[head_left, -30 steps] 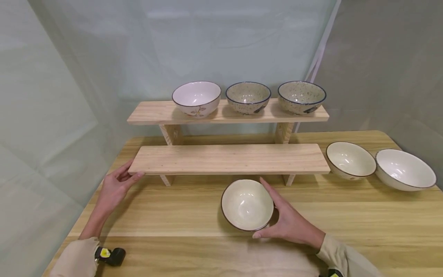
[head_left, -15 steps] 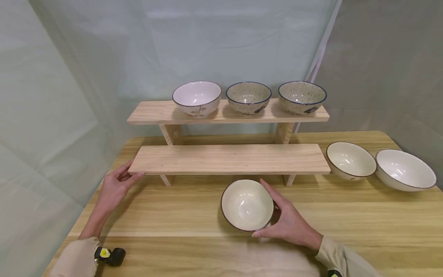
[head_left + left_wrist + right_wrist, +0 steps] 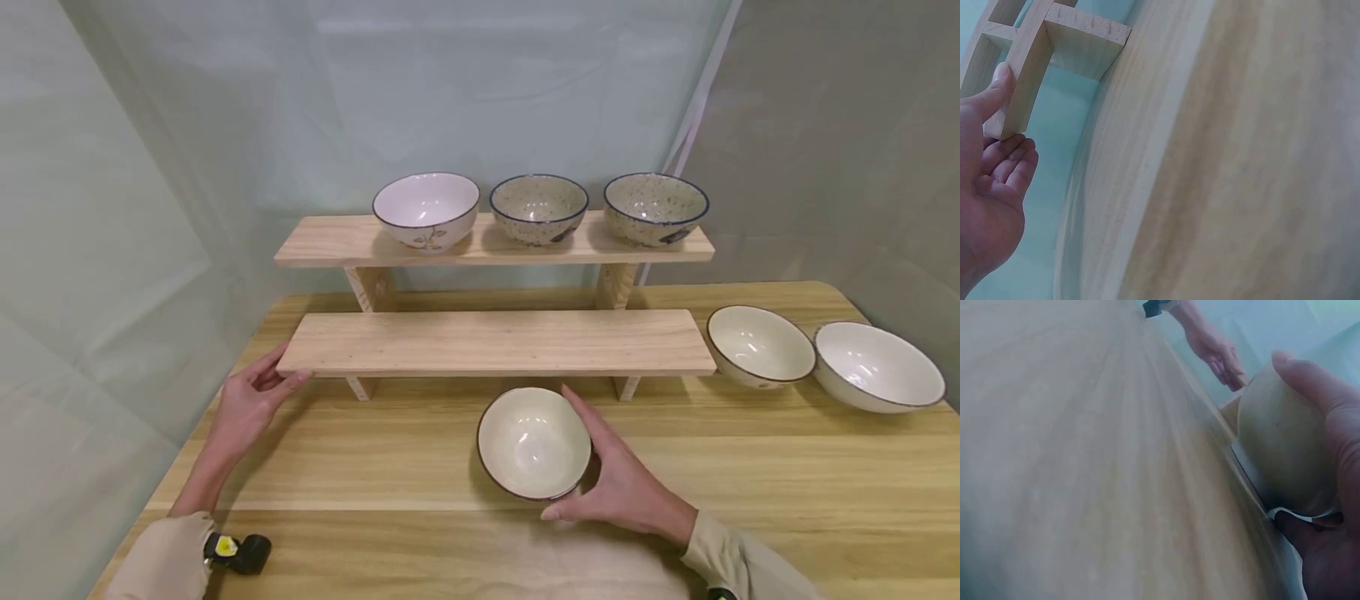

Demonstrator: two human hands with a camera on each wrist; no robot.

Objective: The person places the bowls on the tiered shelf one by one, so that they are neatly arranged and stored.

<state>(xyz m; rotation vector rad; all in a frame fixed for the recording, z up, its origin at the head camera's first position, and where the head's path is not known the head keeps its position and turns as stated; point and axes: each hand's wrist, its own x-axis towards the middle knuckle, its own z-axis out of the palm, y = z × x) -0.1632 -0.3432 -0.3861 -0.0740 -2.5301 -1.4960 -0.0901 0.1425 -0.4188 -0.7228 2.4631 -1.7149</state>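
Note:
A cream bowl with a brown rim point(image 3: 534, 443) is in front of the two-tier wooden shelf, in the middle of the head view. My right hand point(image 3: 618, 479) holds it from the right, thumb at the near side and fingers round the far side. The right wrist view shows the bowl's outer wall point(image 3: 1288, 437) close to the tabletop. At the left end of the lower shelf board point(image 3: 495, 343), my left hand point(image 3: 251, 404) grips the corner. In the left wrist view the thumb lies along the board point(image 3: 1025, 81) and the other fingers curl at its end.
On the upper board point(image 3: 322, 242) stand a white flower-patterned bowl point(image 3: 427, 212) and two speckled blue-rimmed bowls, one in the middle point(image 3: 538, 210) and one right point(image 3: 656, 210). Right of the shelf, a cream bowl point(image 3: 761, 346) and a wider white bowl point(image 3: 877, 367) sit on the table point(image 3: 360, 475).
Hardly anything differs. Both hands keep their holds, and the cream bowl in my right hand stays in nearly the same place.

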